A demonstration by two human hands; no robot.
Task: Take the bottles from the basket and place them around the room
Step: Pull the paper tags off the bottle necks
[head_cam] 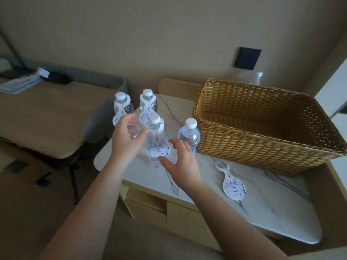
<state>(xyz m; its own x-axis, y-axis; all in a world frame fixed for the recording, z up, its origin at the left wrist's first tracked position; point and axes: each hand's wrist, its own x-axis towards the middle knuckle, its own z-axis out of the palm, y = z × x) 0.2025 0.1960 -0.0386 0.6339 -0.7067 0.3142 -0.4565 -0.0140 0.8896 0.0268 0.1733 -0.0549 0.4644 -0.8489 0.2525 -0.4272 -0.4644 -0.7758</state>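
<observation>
Bottles: four clear water bottles, white caps up, long axes vertical, standing in a close cluster at the left end of the marble tabletop (262, 199). Front bottle (156, 141), tagged at the neck, sits between both hands. Left hand (127, 139) and right hand (183, 162) are spread, fingers apart, flanking it; neither appears to touch it, though motion blur leaves this uncertain. Untagged bottle (189, 136) stands just beside the wicker basket (262, 132), which looks empty from here. Loose paper tag (232, 182) lies flat nearby.

Risk: the bottles stand close together, so a careless reach could topple a neighbour toward the tabletop edge.
</observation>
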